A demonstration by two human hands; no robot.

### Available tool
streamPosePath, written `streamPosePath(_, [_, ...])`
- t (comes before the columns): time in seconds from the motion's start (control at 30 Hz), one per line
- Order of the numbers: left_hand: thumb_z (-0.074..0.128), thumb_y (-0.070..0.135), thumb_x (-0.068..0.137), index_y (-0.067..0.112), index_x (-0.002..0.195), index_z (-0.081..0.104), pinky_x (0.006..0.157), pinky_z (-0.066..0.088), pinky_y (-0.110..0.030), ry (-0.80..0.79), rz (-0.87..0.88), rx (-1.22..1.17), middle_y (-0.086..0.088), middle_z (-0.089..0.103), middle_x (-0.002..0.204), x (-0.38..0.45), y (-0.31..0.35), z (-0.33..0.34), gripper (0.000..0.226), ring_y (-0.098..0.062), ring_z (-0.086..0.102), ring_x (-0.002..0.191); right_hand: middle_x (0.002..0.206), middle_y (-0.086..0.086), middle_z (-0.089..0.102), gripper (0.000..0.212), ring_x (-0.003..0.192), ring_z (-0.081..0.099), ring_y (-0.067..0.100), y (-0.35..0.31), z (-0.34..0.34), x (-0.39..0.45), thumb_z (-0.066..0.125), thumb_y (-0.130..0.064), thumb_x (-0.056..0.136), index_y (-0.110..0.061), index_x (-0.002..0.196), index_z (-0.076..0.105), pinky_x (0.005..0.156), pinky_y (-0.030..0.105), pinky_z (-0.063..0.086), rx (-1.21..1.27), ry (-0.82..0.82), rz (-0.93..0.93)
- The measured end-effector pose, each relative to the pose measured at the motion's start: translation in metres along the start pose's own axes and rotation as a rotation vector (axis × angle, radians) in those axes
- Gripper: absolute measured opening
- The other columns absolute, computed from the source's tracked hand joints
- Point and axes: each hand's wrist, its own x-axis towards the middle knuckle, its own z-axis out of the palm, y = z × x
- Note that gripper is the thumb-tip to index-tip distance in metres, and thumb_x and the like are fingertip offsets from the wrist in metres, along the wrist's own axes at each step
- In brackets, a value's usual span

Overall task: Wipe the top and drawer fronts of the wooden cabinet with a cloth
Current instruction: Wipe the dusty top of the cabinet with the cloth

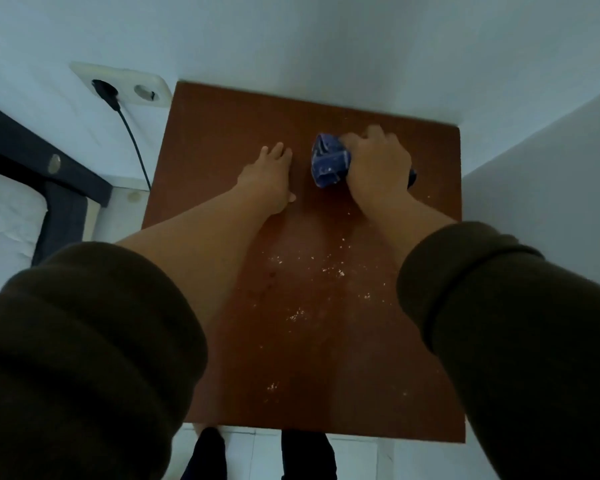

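Head view, looking steeply down. The wooden cabinet [222, 133] fills the centre of the frame; only its reddish-brown top shows, with its far edge against the pale wall [291, 36] at the top of the frame. The drawer fronts are out of sight from this angle.

The right hand [378, 164], right of centre in the upper half of the frame, presses down on a bunched blue cloth [328, 161]. Its fingers are curled over the cloth and grip it; the cloth bulges out on the hand's left side and a dark corner shows at its right. The cloth lies on the far part of the cabinet top.

The left hand [271, 174], just left of the cloth and apart from it, rests flat on the top. Its fingers [274, 150] are straight and close together, pointing toward the far edge; the thumb lies out to the right.

Both forearms are bare below pushed-up dark sleeves [84, 341], which fill the lower corners.

Pale specks [329, 270] are scattered over the middle and lower part of the cabinet top, nearer the viewer than the hands.

In the upper left, a double wall socket [125, 86] holds one black plug with a cable [136, 150] hanging down. A dark bed frame [32, 147] with a white mattress lies at the left edge. Pale floor tiles [257, 452] and dark trouser legs show at the bottom.
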Motion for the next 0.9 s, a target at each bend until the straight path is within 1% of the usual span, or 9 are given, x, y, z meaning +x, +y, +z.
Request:
streamPosePath(0.1, [0.069, 0.029, 0.084, 0.012, 0.151, -0.002, 0.116, 0.021, -0.049, -0.020, 0.033, 0.052, -0.004, -0.010, 0.159, 0.016, 0.012, -0.009, 0.099, -0.026, -0.003, 0.147, 0.133, 0.017, 0.045, 0.037, 0.118, 0.047, 0.036, 0.017, 0.001, 0.041, 0.039, -0.013, 0.101, -0.015, 0.136, 0.047, 0.087, 0.041, 0.045, -0.012, 0.036, 0.010])
streamPosePath(0.17, [0.073, 0.029, 0.080, 0.014, 0.151, -0.006, 0.115, 0.022, -0.050, -0.050, 0.010, 0.071, -0.002, -0.013, 0.159, 0.024, 0.015, -0.013, 0.107, -0.025, -0.004, 0.147, 0.131, 0.018, 0.046, 0.036, 0.117, 0.047, 0.036, 0.023, 0.005, 0.063, 0.037, -0.012, 0.101, -0.013, 0.135, 0.048, 0.088, 0.041, 0.044, 0.002, 0.053, 0.004])
streamPosePath(0.27, [0.074, 0.027, 0.078, 0.016, 0.150, -0.010, 0.115, 0.024, -0.050, -0.095, -0.011, 0.063, -0.001, -0.016, 0.158, 0.029, 0.014, -0.015, 0.112, -0.023, -0.006, 0.147, 0.130, 0.019, 0.047, 0.036, 0.116, 0.048, 0.036, 0.022, 0.014, 0.084, 0.035, -0.010, 0.101, -0.011, 0.134, 0.051, 0.090, 0.041, 0.042, 0.009, 0.040, -0.029])
streamPosePath(0.4, [0.074, 0.025, 0.078, 0.018, 0.150, -0.011, 0.116, 0.018, -0.051, -0.114, -0.015, 0.048, 0.001, -0.019, 0.157, 0.028, 0.012, -0.015, 0.112, -0.021, -0.008, 0.147, 0.134, 0.021, 0.043, 0.037, 0.119, 0.045, 0.038, 0.019, 0.024, 0.091, 0.034, -0.008, 0.100, -0.008, 0.135, 0.047, 0.089, 0.042, 0.042, 0.001, 0.001, -0.062])
streamPosePath(0.5, [0.074, 0.024, 0.078, 0.020, 0.150, -0.012, 0.117, 0.014, -0.051, -0.122, -0.009, 0.036, 0.002, -0.020, 0.157, 0.027, 0.013, -0.015, 0.111, -0.021, -0.010, 0.146, 0.136, 0.022, 0.040, 0.038, 0.119, 0.043, 0.041, 0.016, 0.026, 0.095, 0.035, -0.009, 0.101, -0.010, 0.137, 0.046, 0.091, 0.043, 0.043, -0.011, -0.015, -0.053])
streamPosePath(0.63, [0.073, 0.022, 0.079, 0.020, 0.150, -0.012, 0.117, 0.012, -0.051, -0.134, -0.017, 0.018, 0.003, -0.021, 0.157, 0.026, 0.013, -0.015, 0.110, -0.019, -0.012, 0.146, 0.134, 0.020, 0.040, 0.034, 0.118, 0.045, 0.041, 0.015, 0.025, 0.098, 0.038, -0.012, 0.100, -0.012, 0.132, 0.052, 0.089, 0.041, 0.044, -0.036, -0.031, -0.040])
streamPosePath(0.73, [0.072, 0.022, 0.080, 0.019, 0.150, -0.012, 0.117, 0.010, -0.051, -0.126, 0.000, 0.012, 0.003, -0.021, 0.157, 0.025, 0.012, -0.015, 0.109, -0.020, -0.012, 0.146, 0.134, 0.017, 0.043, 0.033, 0.116, 0.048, 0.038, 0.019, 0.019, 0.101, 0.039, -0.014, 0.100, -0.014, 0.129, 0.056, 0.093, 0.040, 0.043, -0.050, -0.050, -0.065])
streamPosePath(0.8, [0.071, 0.023, 0.081, 0.018, 0.150, -0.011, 0.116, 0.010, -0.052, -0.118, 0.012, 0.012, 0.002, -0.021, 0.157, 0.024, 0.011, -0.014, 0.107, -0.020, -0.012, 0.146, 0.132, 0.015, 0.044, 0.033, 0.116, 0.049, 0.037, 0.019, 0.016, 0.092, 0.040, -0.015, 0.100, -0.018, 0.129, 0.056, 0.093, 0.040, 0.043, -0.042, -0.085, -0.081])
streamPosePath(0.9, [0.071, 0.025, 0.081, 0.015, 0.150, -0.008, 0.115, 0.012, -0.052, -0.081, 0.020, 0.023, 0.000, -0.017, 0.158, 0.021, 0.011, -0.012, 0.106, -0.021, -0.010, 0.146, 0.133, 0.012, 0.043, 0.033, 0.117, 0.046, 0.036, 0.013, 0.015, 0.054, 0.044, -0.019, 0.099, -0.025, 0.130, 0.054, 0.089, 0.041, 0.044, -0.006, -0.155, -0.095])
